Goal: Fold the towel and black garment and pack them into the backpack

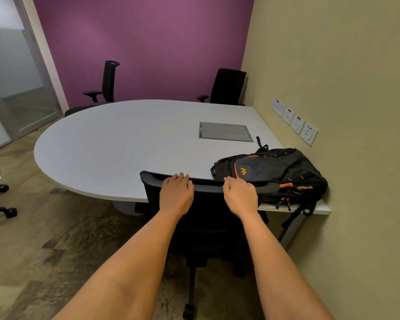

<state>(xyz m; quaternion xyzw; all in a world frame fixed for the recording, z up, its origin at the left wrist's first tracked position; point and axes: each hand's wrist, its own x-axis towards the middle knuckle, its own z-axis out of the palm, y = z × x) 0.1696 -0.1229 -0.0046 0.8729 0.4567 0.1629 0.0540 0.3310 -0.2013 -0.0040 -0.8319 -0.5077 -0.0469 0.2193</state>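
Head view: both hands rest on the top rail of a black office chair (201, 218) pushed up to the near edge of the bench (106, 148). Left hand (176, 195): grip curled over the rail, fingers wrapped across its top edge. Right hand (240, 197): grip likewise closed on the rail, fingertips over the far edge. Backpack (273, 172), black with orange trim, lies flat on the bench at the near right corner, just beyond the right hand, straps hanging off the edge. Towel and black garment cannot be located in this view.
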